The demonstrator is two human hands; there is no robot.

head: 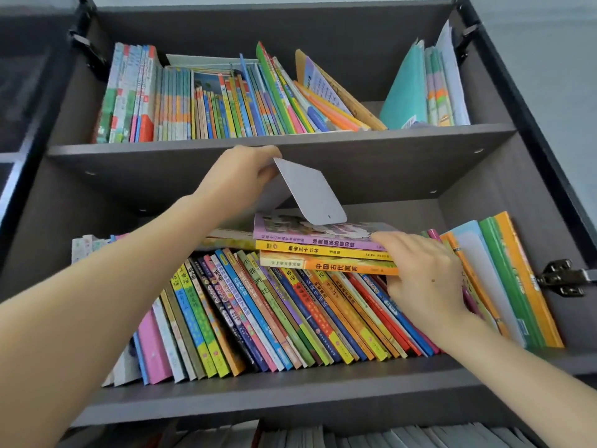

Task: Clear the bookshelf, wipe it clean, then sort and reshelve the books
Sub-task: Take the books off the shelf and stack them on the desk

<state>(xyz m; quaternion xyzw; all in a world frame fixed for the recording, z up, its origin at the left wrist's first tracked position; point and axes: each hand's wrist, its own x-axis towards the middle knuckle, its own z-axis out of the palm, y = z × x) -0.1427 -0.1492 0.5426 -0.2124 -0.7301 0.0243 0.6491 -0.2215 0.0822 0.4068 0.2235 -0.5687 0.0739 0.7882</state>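
Bookshelf [281, 142] boards are dark grey, and both visible shelves are still full, so I judge the clearing step barely begun. On the upper shelf the row of thin picture books [200, 105] stands upright at the left and slumps rightward. Below, the left hand [239, 176] is closed around one edge of a white rounded card [310, 192], pinching it just under the upper board; the card's free end hangs down over the flat stack. That stack, a purple book [319, 236] over a yellow book [323, 250] and an orange book [329, 265], lies across the tops of the slanted row of paperbacks [274, 312]. The right hand [423, 270] is spread wide against the stack's right end, fingers over the spines (whether it grips or merely steadies, I cannot tell). Further right, taller green and orange books [513, 279] lean beside a door hinge [563, 278].

The risk, as I see it: drawing the stack out one-handed could tip it forward off the leaning row, and the loosely packed paperbacks beneath may slide flatter once that weight leaves. The card could also slip, being held by one edge only.
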